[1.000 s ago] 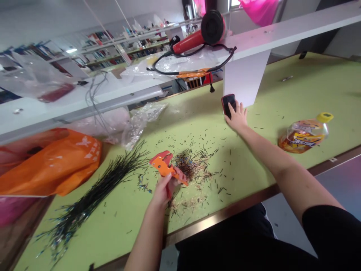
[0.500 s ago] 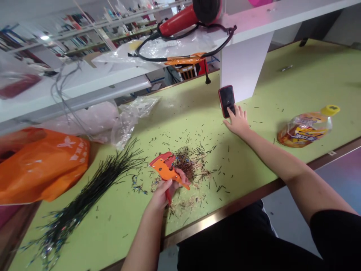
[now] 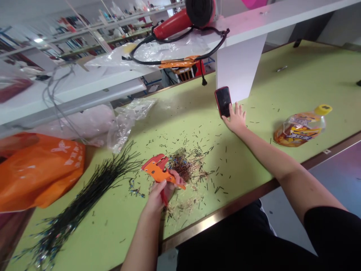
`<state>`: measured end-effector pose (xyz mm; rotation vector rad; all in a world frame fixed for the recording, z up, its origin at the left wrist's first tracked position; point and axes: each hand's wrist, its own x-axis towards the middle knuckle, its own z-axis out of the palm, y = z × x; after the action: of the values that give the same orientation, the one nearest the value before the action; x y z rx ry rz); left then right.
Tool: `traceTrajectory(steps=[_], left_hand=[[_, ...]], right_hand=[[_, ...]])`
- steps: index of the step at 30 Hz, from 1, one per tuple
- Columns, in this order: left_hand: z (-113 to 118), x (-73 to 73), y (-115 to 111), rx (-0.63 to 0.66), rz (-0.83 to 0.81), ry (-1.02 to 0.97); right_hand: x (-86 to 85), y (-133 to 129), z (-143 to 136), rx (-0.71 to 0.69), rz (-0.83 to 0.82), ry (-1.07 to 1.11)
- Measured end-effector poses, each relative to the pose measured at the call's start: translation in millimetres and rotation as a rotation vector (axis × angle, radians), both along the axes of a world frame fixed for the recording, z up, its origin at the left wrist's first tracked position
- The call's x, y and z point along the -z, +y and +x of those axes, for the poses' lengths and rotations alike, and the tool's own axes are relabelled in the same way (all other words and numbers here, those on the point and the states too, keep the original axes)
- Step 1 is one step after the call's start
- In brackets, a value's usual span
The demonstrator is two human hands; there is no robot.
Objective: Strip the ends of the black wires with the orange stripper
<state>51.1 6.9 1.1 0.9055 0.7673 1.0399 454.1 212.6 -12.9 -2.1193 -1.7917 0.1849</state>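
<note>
My left hand (image 3: 162, 190) is closed round an orange and red wire stripper (image 3: 157, 171), held above the table with its jaws to the upper left. Beneath and behind the tool lies a heap of short black insulation bits (image 3: 182, 165). My right hand (image 3: 236, 119) is reaching out with spread fingers. Its fingertips touch or lie just beside the lower edge of a dark-screened phone (image 3: 223, 101) in a red case, which leans against the white shelf support. To the left of the wire stripper lies a long bundle of black wires (image 3: 93, 188).
An orange plastic bag (image 3: 42, 169) and clear plastic wrap (image 3: 126, 120) are at the left. A bottle of amber drink (image 3: 300, 130) lies at the right. Above, a white shelf (image 3: 254, 26) holds a red heat gun (image 3: 175, 24) with a dangling cable. Scraps are scattered across the green tabletop (image 3: 242, 165).
The whole view has shifted slightly, so things sit a little further left. My right fingers have spread a bit at the phone's lower edge. The wire stripper stays in my left hand.
</note>
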Motion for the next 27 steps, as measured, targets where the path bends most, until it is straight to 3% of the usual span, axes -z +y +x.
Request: traceTrajectory(steps=[13, 19, 27], left_hand=[[5, -3.8, -1, -0.022, -0.011, 0.066], [7, -9.8, 0, -0.009, -0.015, 0.081], [5, -7.3, -2, -0.005, -0.012, 0.075]], right_hand=[[17.1, -14, 10, -0.041, -0.077, -0.051], [8.9, -8, -1, -0.105, -0.033, -0.082], [4.1, -2, -13, -0.119, -0.041, -0.090]])
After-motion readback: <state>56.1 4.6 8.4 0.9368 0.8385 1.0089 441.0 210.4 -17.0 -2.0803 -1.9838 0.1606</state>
